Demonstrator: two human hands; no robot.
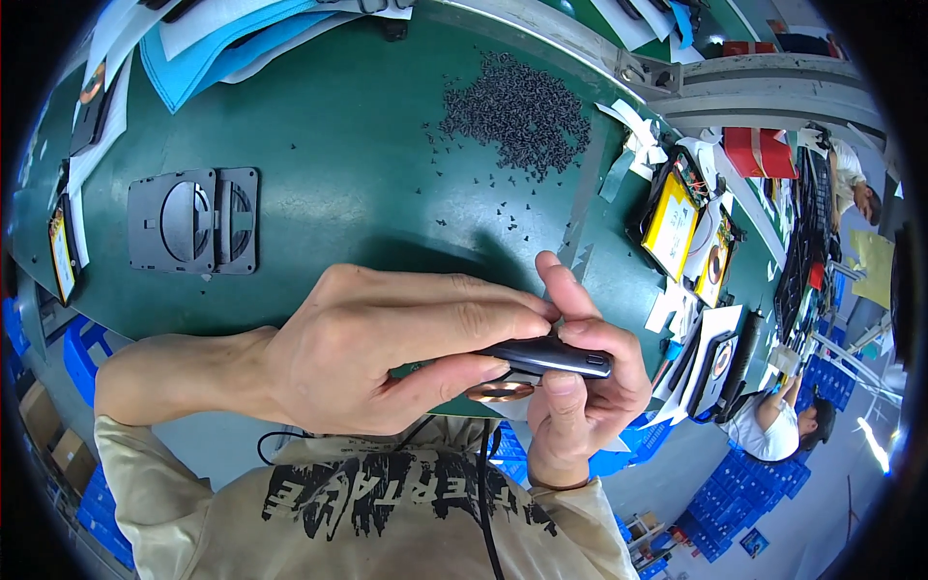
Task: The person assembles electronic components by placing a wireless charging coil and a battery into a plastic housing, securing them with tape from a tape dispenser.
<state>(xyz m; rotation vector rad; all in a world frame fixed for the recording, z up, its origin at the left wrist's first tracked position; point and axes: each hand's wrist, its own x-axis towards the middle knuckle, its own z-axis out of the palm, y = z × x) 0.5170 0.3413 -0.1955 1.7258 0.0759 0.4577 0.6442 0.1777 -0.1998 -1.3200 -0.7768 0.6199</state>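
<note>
Just above the near edge of the green table, both my hands close on a glossy black device casing (585,362). My left hand (353,343) lies along it from the left, fingers stretched over its top and thumb pressed underneath. The thumb and fingers of my right hand (619,377) grip its right end, where a small slot shows. A round copper coil (503,391) sticks out below the casing, beside my left thumb. Most of the casing's far side is hidden by my fingers.
Small black screws (517,111) lie heaped at the far middle. Black plastic plates with round openings (150,222) rest on the left. Yellow battery packs (669,227) and a black pen-shaped tool (744,353) are at the right. Blue sheets (208,58) lie far left. Other people sit farther right.
</note>
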